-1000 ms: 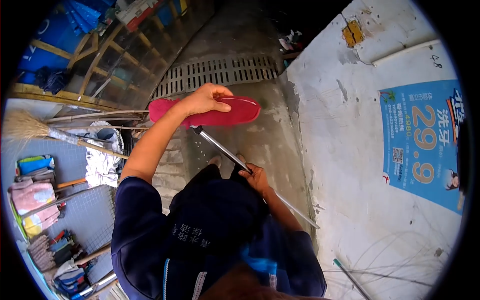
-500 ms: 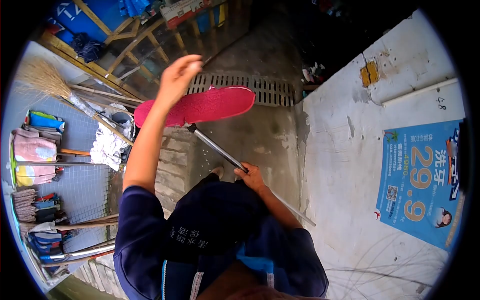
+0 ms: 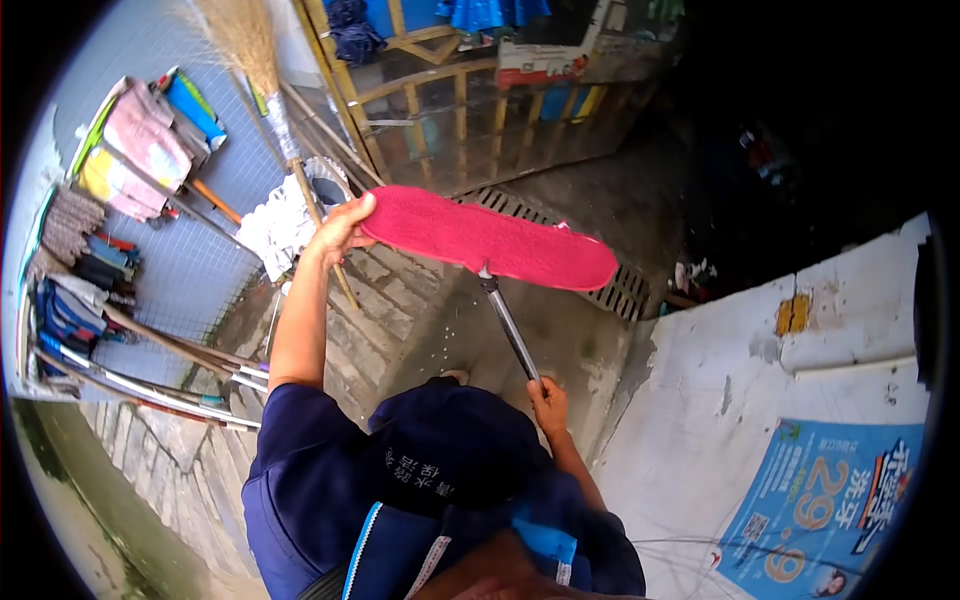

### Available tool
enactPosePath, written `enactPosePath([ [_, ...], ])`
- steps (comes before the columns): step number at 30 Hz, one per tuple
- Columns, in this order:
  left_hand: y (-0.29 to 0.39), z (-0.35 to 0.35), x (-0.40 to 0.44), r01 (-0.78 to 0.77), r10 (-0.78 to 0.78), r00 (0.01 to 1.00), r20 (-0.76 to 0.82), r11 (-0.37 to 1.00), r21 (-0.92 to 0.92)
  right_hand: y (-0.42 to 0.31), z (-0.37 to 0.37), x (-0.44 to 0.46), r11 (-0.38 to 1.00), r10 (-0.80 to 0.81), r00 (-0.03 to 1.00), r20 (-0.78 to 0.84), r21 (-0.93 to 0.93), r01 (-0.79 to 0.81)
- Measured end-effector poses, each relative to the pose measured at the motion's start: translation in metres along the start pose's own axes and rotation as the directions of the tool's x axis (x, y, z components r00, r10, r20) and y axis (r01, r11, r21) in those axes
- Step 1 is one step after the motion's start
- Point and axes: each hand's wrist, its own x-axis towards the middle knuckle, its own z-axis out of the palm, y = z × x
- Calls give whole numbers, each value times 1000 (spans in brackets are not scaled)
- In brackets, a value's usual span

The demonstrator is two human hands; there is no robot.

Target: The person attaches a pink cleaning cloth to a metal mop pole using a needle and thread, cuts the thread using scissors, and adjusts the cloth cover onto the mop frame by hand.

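Note:
A flat mop head with a pink-red pad [image 3: 490, 236] is raised in front of me, pad side up. Its left end is pinched in my left hand [image 3: 345, 228], the thumb lying on top of the pad. A metal pole [image 3: 514, 330] joins the mop head near its lower edge and slants down to the right. My right hand [image 3: 549, 404] is wrapped round this pole. The pole's lower part is hidden behind my right hand and arm.
A straw broom [image 3: 245, 50] and a bucket with white cloths [image 3: 275, 228] stand at the left. More mops [image 3: 150, 385] lean on the tiled wall. A floor grate [image 3: 618, 292] lies beyond the pad. At the right is a white wall [image 3: 700, 385] with a blue poster [image 3: 810, 510].
My left hand has come back down and taken hold of the pad's left end. The mop head has tilted, its right end now lower. The view has turned toward the left side.

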Motion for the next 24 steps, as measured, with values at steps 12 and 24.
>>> enactPosePath([
  [12,9,35,-30,-497,473,865,-170,755,-428,-25,1,2,980,64,997,-45,189,-54],
  [24,5,48,-33,-510,520,844,-134,698,-503,-23,4,4,980,10,997,-83,200,7],
])
